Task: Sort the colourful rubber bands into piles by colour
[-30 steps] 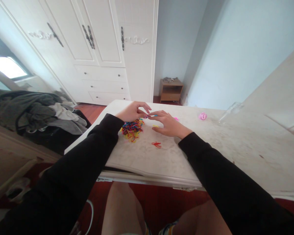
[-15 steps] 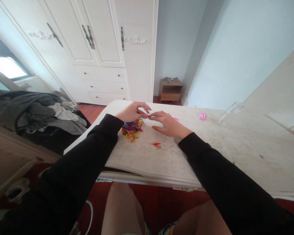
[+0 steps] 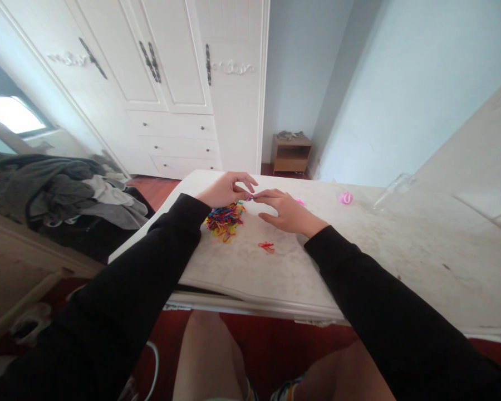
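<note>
Over the far part of the white tabletop [image 3: 250, 278], my left hand [image 3: 225, 190] pinches a tiny bluish-purple rubber band [image 3: 250, 197] between thumb and fingers. My right hand [image 3: 290, 213] meets it from the other side, its fingers pressed together at the band and its thumb held apart below. The fingertips hide most of the band. Below my left hand lies a heaped pile of multicoloured rubber bands [image 3: 225, 223]. A few red rubber bands [image 3: 266, 247] lie apart, nearer to me. Just behind my right hand shows a bit of bright pink [image 3: 300, 202].
Further right on the tabletop are a pink bundle [image 3: 345, 197] and a clear, bottle-like object [image 3: 394, 192] lying at a slant. A pile of grey clothes [image 3: 67, 189] sits to the left. Beyond stand a white wardrobe [image 3: 175, 89] and a small wooden cabinet [image 3: 291, 155].
Both hands stay almost in place, with only a slight shift of the right fingers. Small blue and yellow patches by the right fingers and thumb no longer show.
</note>
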Tool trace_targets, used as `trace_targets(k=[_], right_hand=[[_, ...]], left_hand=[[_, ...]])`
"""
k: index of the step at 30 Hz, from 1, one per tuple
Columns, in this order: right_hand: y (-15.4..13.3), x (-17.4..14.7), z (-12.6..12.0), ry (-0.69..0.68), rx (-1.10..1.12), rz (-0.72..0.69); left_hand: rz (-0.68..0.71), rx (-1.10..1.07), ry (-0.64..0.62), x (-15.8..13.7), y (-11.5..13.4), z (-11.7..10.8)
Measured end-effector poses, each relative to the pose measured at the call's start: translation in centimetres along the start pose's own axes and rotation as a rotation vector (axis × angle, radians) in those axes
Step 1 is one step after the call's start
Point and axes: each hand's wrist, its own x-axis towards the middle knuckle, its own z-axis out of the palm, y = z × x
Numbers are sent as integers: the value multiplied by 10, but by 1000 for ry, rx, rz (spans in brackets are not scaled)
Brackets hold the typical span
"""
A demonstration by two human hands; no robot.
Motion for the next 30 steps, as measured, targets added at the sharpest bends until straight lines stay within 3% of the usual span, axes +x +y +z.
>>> trace_targets(k=[7, 10, 16, 21, 30], right_hand=[[-2, 2, 0, 17, -10, 4], [-2, 2, -2, 50, -23, 29], [8, -1, -9, 175, -149, 265], [16, -3, -2, 110, -190, 360], [25, -3, 9, 145, -118, 325]], left_hand=[[-2, -16, 13, 0, 3, 1], [-33, -27, 74, 1, 2, 1], [-51, -37, 236, 4, -5, -3], [-70, -38, 202, 3, -7, 0], [-7, -97, 135, 5, -13, 3]])
